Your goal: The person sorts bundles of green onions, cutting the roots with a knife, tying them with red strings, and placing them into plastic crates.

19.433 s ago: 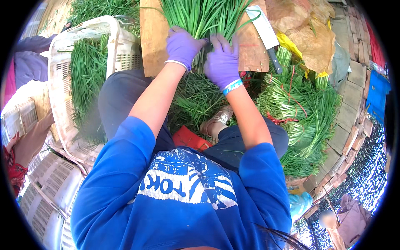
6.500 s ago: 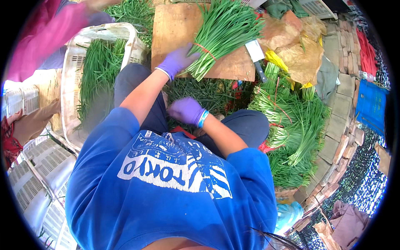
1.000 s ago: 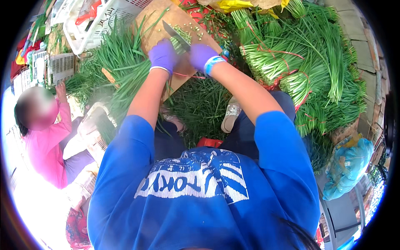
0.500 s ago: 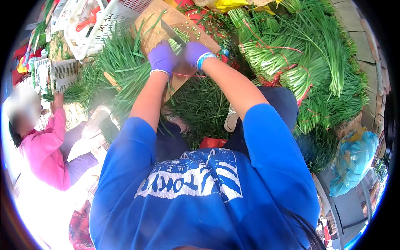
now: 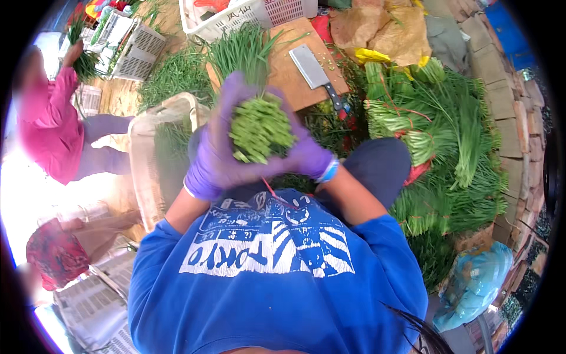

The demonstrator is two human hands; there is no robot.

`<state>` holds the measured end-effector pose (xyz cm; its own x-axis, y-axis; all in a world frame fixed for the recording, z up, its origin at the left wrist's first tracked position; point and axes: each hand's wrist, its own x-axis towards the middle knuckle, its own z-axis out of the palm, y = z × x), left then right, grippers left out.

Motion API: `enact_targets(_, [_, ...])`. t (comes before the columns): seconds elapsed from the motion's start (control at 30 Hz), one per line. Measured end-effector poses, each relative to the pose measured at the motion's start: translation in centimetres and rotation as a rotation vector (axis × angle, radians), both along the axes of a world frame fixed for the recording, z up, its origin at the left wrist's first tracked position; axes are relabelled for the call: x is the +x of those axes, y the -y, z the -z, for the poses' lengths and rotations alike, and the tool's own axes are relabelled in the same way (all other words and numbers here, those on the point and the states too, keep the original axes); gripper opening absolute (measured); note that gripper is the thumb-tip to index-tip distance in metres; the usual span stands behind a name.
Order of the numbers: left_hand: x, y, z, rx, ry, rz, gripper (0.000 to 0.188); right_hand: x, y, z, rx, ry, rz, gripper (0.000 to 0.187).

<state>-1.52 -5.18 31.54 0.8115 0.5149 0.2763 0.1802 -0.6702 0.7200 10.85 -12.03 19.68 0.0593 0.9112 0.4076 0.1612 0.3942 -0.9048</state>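
A thick bunch of green chives (image 5: pixel 262 127) is gripped between both hands, its pale trimmed stem ends turned up toward me. My left hand (image 5: pixel 219 144), in a purple glove, wraps its left side. My right hand (image 5: pixel 306 147), gloved the same, clasps the right side; both are a little blurred. The long leaves (image 5: pixel 242 56) reach away over the wooden cutting board (image 5: pixel 289 44). On that board lies a cleaver (image 5: pixel 309 66), its black handle pointing toward me over the edge. A red tie (image 5: pixel 270 187) dangles below the bunch.
Tied chive bundles (image 5: pixel 436 153) are heaped at right, by a brick edge (image 5: pixel 510 141). White crates (image 5: pixel 289 12) stand beyond the board and at left (image 5: pixel 138 53). A pale basket (image 5: pixel 141 147) is near my left arm. A co-worker in pink (image 5: pixel 53 130) handles greens at far left.
The cleaver has left my right hand and now rests on the board. Both hands have come nearer to me with the chives, whose cut ends now face up.
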Motion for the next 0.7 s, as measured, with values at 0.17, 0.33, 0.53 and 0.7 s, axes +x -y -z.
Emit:
enact_targets(0.17, [2.5, 4.6, -3.4, -0.010, 0.238, 0.330, 0.119, -2.4, 4.9, 0.3, -0.123, -0.759, -0.004, 0.081])
enact_targets(0.33, [4.2, 8.1, -1.2, 0.246, -0.061, 0.338, 0.118, -1.3, 13.8, -1.3, 0.114, -1.298, 0.263, 0.066])
enact_targets(0.53, [6.0, 12.4, 13.5, -0.636, -0.223, 0.690, 0.113, -1.6, 21.1, 2.3, -0.043, -1.204, 0.571, 0.045])
enact_targets(0.7, [6.8, 11.3, 12.0, -0.430, -0.335, 0.610, 0.102, -0.4, 25.4, -0.1, 0.240, -0.415, 1.311, 0.073])
